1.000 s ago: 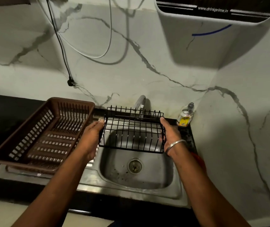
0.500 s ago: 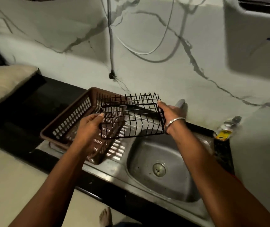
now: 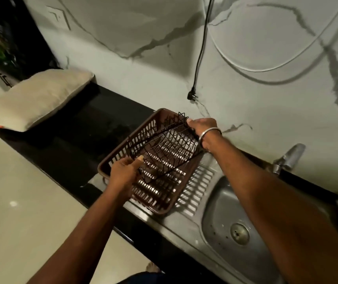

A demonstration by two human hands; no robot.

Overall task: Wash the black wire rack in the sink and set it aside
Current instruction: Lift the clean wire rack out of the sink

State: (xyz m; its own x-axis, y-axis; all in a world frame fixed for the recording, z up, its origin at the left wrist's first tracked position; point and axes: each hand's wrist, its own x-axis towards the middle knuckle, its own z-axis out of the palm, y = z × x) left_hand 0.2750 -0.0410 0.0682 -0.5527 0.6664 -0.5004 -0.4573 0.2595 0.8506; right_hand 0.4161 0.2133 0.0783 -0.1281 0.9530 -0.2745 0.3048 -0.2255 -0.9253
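Both hands, left hand (image 3: 125, 173) and right hand (image 3: 201, 128), kept a closed grip on the black wire rack (image 3: 165, 149) over the brown basket (image 3: 123, 154), left of the sink (image 3: 221, 203) on the worktop (image 3: 78, 140).

You see a black wire rack (image 3: 165, 147) of thin metal rods, a brown moulded plastic basket (image 3: 121, 152), a brushed steel sink (image 3: 221, 203) with ribbed drainboard, a glossy black desk (image 3: 78, 136), and a matt veined marble-look wall (image 3: 123, 37).
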